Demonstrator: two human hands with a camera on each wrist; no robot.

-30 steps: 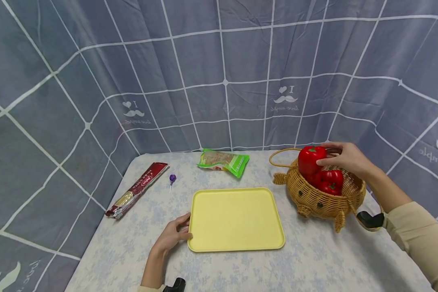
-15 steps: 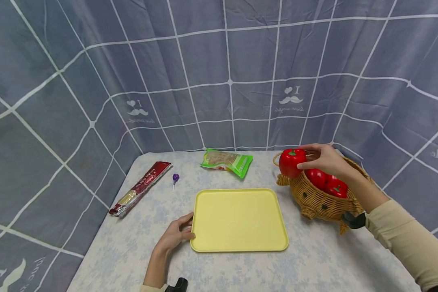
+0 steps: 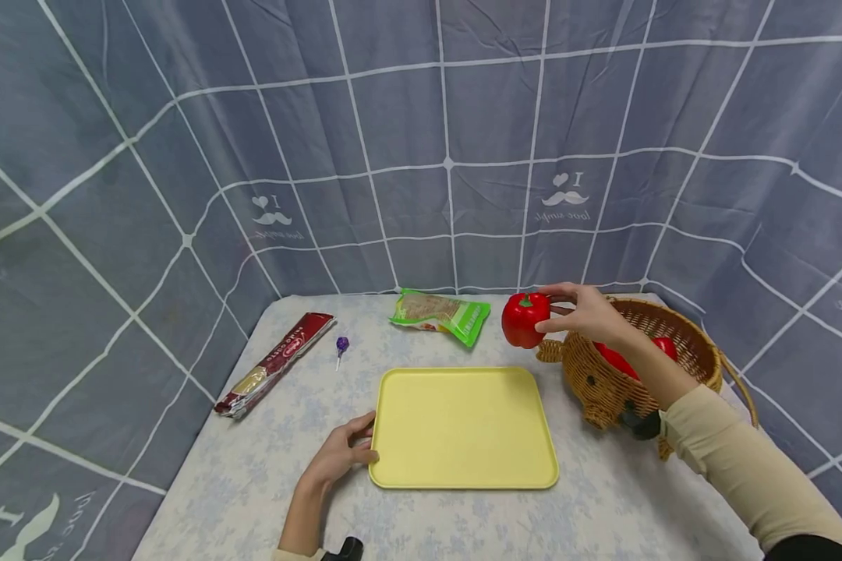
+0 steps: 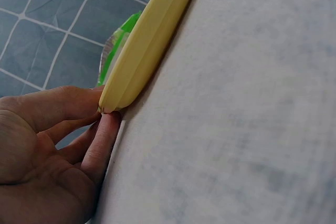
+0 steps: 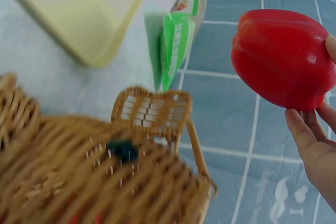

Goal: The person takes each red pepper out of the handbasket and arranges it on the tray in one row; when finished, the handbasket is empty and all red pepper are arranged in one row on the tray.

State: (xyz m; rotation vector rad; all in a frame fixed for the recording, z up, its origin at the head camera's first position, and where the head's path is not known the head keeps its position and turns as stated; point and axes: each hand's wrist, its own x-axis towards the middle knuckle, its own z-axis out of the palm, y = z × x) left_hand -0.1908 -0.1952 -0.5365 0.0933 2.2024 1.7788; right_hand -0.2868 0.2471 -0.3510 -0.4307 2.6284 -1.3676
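A red bell pepper (image 3: pixel 525 319) with a green stem is held in the air by my right hand (image 3: pixel 581 318), thumb and fingers on its side. In the right wrist view the bell pepper (image 5: pixel 283 59) hangs beyond the wicker basket's rim. The yellow tray (image 3: pixel 463 481) lies flat on the table. My left hand (image 3: pixel 340 453) grips its left edge; in the left wrist view, digits of the left hand (image 4: pixel 58 145) sit above and below the rim of the tray (image 4: pixel 147 45). More red peppers (image 3: pixel 665 347) lie in the basket, partly hidden by my right forearm.
The wicker basket (image 3: pixel 581 382), shaped like an animal, stands at the right. Behind the tray lies a green packet (image 3: pixel 440 315). A purple lollipop (image 3: pixel 341 344) and a long dark-red packet (image 3: pixel 275 366) lie at the left. A grid-patterned curtain (image 3: pixel 407 156) surrounds the table.
My right hand has carried the red bell pepper left, out from over the basket to the space beyond its left side. The left hand has stayed at the tray's edge.
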